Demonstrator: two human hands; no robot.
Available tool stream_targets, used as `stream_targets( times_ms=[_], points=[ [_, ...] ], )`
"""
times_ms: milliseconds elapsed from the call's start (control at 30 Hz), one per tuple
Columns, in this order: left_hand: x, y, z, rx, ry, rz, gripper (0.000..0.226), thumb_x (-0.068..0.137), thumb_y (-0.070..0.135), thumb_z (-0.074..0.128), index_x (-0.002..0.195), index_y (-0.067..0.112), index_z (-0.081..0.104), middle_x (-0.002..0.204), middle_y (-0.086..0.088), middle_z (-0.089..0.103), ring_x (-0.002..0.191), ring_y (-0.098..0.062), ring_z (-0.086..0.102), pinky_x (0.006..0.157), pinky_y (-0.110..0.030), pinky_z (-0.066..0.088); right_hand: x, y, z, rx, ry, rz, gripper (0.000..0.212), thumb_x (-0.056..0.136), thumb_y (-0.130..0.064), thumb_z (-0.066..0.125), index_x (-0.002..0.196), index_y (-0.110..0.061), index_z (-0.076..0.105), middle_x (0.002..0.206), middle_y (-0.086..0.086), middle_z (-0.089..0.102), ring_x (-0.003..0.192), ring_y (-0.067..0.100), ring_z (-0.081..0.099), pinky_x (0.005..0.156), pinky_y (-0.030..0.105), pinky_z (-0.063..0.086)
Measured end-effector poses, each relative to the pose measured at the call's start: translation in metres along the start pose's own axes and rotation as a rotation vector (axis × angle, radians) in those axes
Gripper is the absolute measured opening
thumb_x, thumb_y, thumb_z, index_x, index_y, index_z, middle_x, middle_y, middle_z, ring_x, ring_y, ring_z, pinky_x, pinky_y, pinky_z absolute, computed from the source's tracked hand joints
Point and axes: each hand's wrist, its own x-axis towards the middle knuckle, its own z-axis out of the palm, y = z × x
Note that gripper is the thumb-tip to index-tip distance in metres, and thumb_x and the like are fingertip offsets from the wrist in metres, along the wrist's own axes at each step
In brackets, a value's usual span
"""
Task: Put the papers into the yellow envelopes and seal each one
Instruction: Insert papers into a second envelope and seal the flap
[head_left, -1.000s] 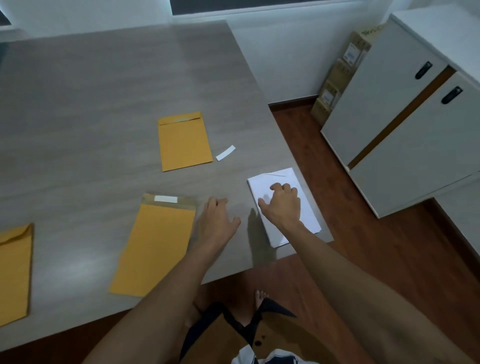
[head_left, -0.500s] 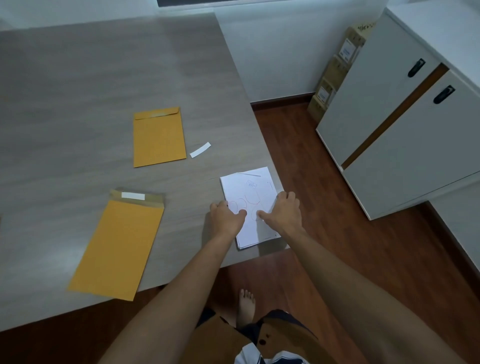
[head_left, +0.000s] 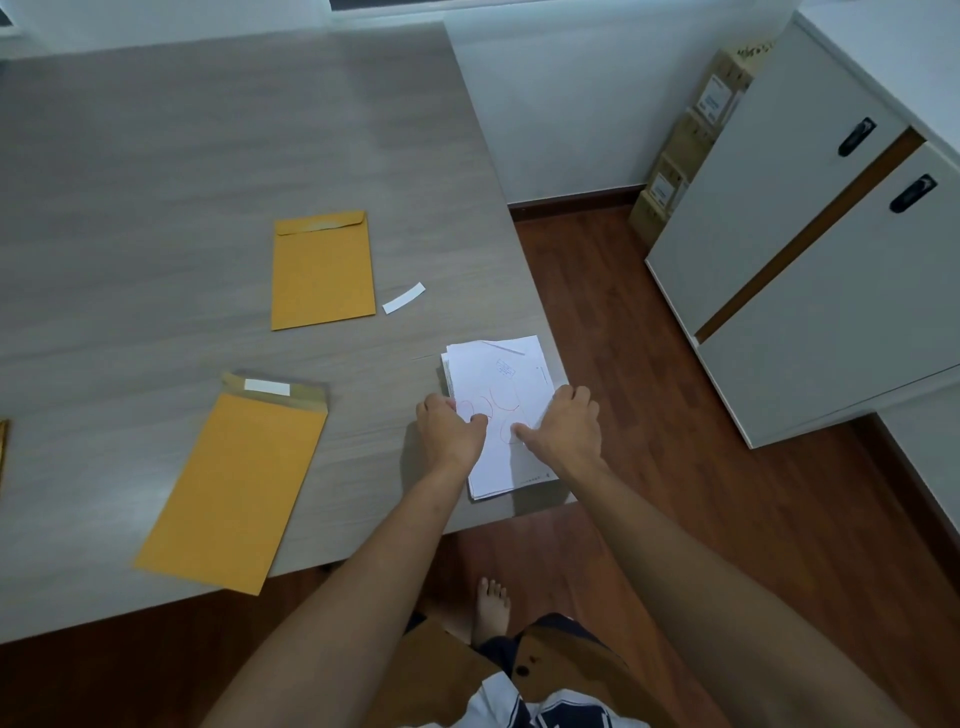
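A small stack of white papers (head_left: 501, 379) with red pen marks lies at the table's near right corner. My left hand (head_left: 451, 430) grips the stack's left edge, and my right hand (head_left: 562, 427) grips its right edge, thumbs on the top sheet. A yellow envelope (head_left: 234, 488) with its flap open and a white adhesive strip lies to the left, near the front edge. Another yellow envelope (head_left: 322, 271), flap folded down, lies farther back. The edge of a third envelope (head_left: 2, 447) shows at the far left.
A peeled white strip (head_left: 404, 299) lies on the grey table (head_left: 182, 156) beside the far envelope. White cabinets (head_left: 810, 270) and stacked cardboard boxes (head_left: 691, 140) stand to the right on the wooden floor. My bare foot (head_left: 491, 605) shows below the table edge.
My left hand moved from the bare table onto the stack's left edge. My right hand slid from the top of the papers to their right edge. The top sheet's red marks now show.
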Motion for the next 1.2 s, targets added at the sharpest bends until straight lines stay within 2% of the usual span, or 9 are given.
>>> stream_targets(
  times_ms=[267,367,467,600,733,900,1067,1133,1200],
  points=[
    [0.014,-0.005,0.004,-0.095,0.004,0.026,0.026,0.082,0.023,0.07,0.094,0.02,0.047,0.097,-0.001,0.065,0.085,-0.023,0.063,0.074,-0.035,0.053,0.0,-0.001,-0.001,0.01,0.004,0.003,0.083,0.074,-0.06,0.071,0.131,-0.008,0.04,0.131,0.009,0.043,0.115,0.024,0.047,0.091,0.034,0.047],
    [0.018,-0.005,0.008,-0.068,-0.06,0.084,0.007,0.087,0.026,0.063,0.091,0.024,0.057,0.089,0.002,0.066,0.081,-0.022,0.065,0.077,-0.039,0.056,-0.002,-0.001,0.0,0.005,0.013,0.006,0.081,0.075,-0.06,0.07,0.13,-0.009,0.04,0.131,0.009,0.043,0.115,0.024,0.047,0.091,0.034,0.047],
    [0.023,-0.007,0.012,-0.019,-0.099,0.105,0.019,0.089,0.032,0.052,0.083,0.022,0.067,0.097,-0.002,0.066,0.08,-0.024,0.064,0.076,-0.039,0.056,-0.003,0.001,0.0,0.011,0.009,0.013,0.079,0.074,-0.063,0.068,0.129,-0.012,0.042,0.131,0.008,0.044,0.115,0.023,0.046,0.092,0.036,0.047],
    [0.023,0.003,0.0,-0.063,-0.061,0.078,0.028,0.09,0.029,0.046,0.096,0.013,0.068,0.11,-0.008,0.063,0.091,-0.031,0.063,0.079,-0.036,0.052,-0.005,0.004,-0.004,0.057,0.051,-0.012,0.077,0.075,-0.071,0.059,0.13,-0.02,0.044,0.134,0.003,0.046,0.117,0.02,0.045,0.096,0.037,0.044],
    [0.032,0.001,-0.023,-0.225,0.021,-0.032,0.025,0.098,0.016,0.05,0.112,0.003,0.065,0.112,-0.009,0.064,0.1,-0.029,0.063,0.073,-0.029,0.043,-0.006,-0.018,-0.013,0.282,0.046,-0.07,0.074,0.077,-0.069,0.059,0.135,-0.026,0.043,0.141,-0.003,0.045,0.125,0.019,0.043,0.102,0.039,0.042],
    [0.055,-0.021,-0.064,-0.517,0.107,-0.082,0.01,0.094,0.01,0.053,0.086,0.006,0.058,0.091,-0.009,0.062,0.083,-0.024,0.057,0.072,-0.03,0.044,-0.006,-0.069,-0.011,0.508,0.009,-0.077,0.081,0.073,-0.067,0.067,0.138,-0.029,0.039,0.144,-0.004,0.044,0.128,0.019,0.045,0.103,0.04,0.043],
    [0.073,-0.047,-0.115,-0.681,0.172,-0.137,0.026,0.093,0.009,0.053,0.069,0.013,0.047,0.079,-0.003,0.053,0.075,-0.02,0.046,0.067,-0.029,0.039,-0.013,-0.129,-0.003,0.861,-0.132,0.102,0.092,0.066,-0.055,0.081,0.14,-0.022,0.037,0.137,-0.004,0.05,0.119,0.018,0.053,0.098,0.037,0.049],
    [0.08,-0.06,-0.135,-0.75,0.188,-0.169,0.024,0.093,0.009,0.053,0.07,0.012,0.048,0.081,-0.003,0.054,0.076,-0.02,0.046,0.067,-0.029,0.04,-0.018,-0.154,0.005,1.093,-0.291,0.172,0.079,0.062,-0.044,0.086,0.128,-0.018,0.051,0.126,-0.003,0.062,0.109,0.017,0.061,0.096,0.04,0.053],
    [0.085,-0.071,-0.152,-0.816,0.197,-0.192,0.023,0.093,0.008,0.053,0.071,0.012,0.05,0.079,-0.002,0.054,0.074,-0.02,0.047,0.066,-0.029,0.04,-0.026,-0.177,0.013,1.331,-0.435,0.196,0.047,0.073,-0.02,0.083,0.114,-0.018,0.06,0.114,0.001,0.069,0.102,0.02,0.065,0.095,0.046,0.053]
  ],
)
